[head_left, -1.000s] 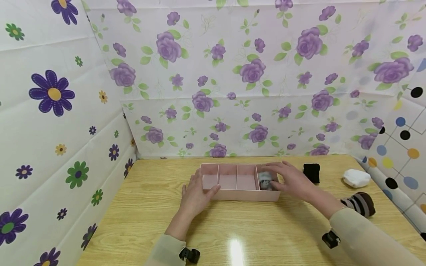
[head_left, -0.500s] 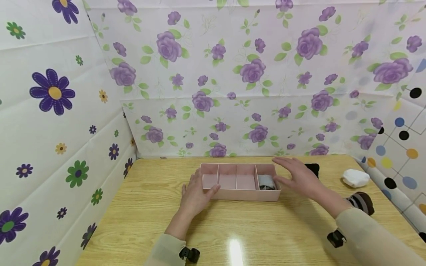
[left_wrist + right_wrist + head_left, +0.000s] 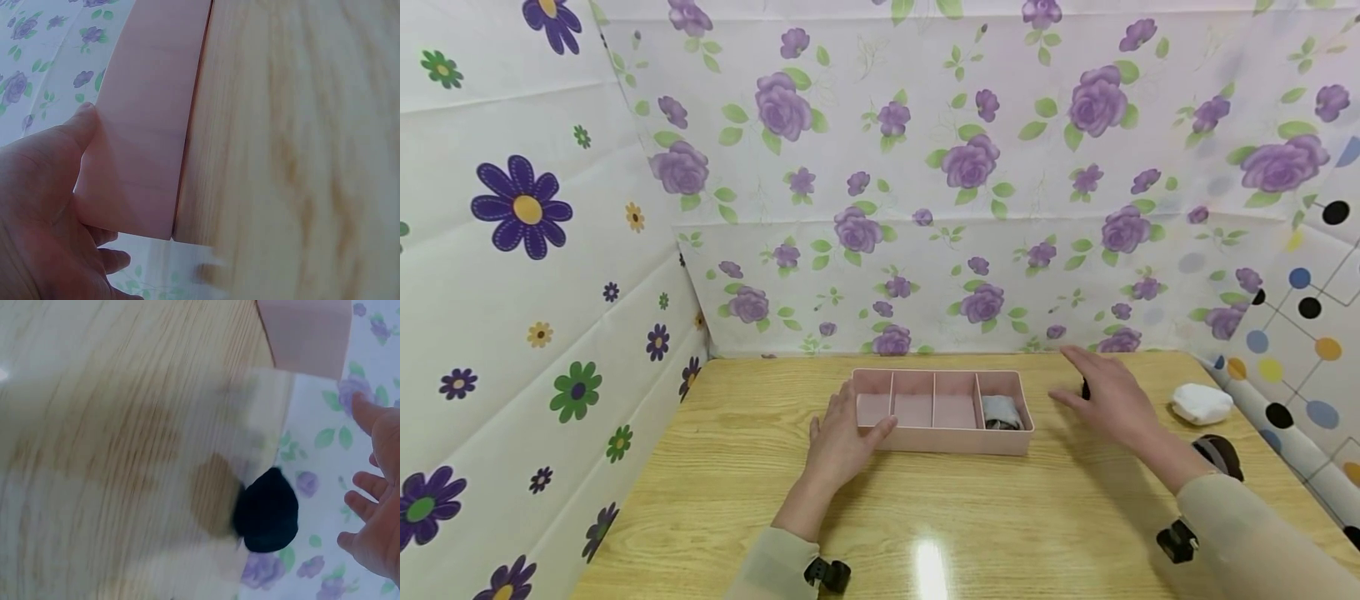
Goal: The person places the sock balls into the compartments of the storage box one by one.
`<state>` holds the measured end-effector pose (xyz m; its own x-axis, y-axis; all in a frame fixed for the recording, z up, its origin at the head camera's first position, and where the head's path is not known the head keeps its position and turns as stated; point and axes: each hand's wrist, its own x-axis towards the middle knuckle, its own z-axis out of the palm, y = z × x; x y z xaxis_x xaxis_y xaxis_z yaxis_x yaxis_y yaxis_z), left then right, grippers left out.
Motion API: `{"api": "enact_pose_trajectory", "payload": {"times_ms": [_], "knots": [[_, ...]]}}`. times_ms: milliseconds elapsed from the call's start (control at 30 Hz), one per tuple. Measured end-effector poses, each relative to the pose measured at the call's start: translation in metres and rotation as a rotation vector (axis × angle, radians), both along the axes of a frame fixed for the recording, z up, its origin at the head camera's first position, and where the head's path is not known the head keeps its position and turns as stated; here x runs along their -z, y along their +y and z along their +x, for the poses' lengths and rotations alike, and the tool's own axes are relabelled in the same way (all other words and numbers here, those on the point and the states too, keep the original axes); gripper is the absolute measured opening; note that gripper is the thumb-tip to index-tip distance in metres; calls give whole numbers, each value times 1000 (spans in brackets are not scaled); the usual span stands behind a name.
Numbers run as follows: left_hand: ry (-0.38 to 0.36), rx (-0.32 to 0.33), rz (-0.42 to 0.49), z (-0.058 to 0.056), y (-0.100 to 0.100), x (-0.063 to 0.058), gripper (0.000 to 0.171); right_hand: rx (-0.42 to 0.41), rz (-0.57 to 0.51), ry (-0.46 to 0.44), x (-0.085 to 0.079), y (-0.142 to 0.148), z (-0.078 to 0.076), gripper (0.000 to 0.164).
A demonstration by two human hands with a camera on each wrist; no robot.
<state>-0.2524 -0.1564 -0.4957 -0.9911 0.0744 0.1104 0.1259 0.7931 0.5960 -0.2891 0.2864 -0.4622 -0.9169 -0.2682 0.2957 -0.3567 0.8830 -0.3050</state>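
A pink divided box (image 3: 955,442) lies lengthwise on the table. My left hand (image 3: 838,437) holds its left end, thumb at the front rim and fingers along the end wall. In the box's rightmost compartment sits a rolled grey sock (image 3: 1001,412) with a dark pattern at its lower edge. My right hand (image 3: 1108,400) is right of the box, holding nothing, thumb and forefinger spread apart. In the head view it mostly hides a black rolled sock (image 3: 269,512). The right wrist view shows that sock on the table, apart from the fingers.
A white bundle (image 3: 1202,403) lies at the table's right side. Nearer to me is a striped brown and grey rolled sock (image 3: 1221,455), partly covered by my right forearm. A flowered cloth (image 3: 925,275) hangs behind the wooden table (image 3: 737,500).
My right hand has let go of the grey sock in the right compartment and moved right, over toward the black sock. My left hand and the box have stayed put.
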Motion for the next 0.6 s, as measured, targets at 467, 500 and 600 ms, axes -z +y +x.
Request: {"api": "enact_pose_trajectory", "payload": {"times_ms": [467,500,600], "knots": [[2,5,-3,0,-1,0,110,50,11,-80,15,44,-9,93],[1,6,-2,0,-1,0,110,51,11,-86,16,46,-9,94],[-1,5,-2,0,-1,0,110,55,13,-112,18,51,-11,98]]}}
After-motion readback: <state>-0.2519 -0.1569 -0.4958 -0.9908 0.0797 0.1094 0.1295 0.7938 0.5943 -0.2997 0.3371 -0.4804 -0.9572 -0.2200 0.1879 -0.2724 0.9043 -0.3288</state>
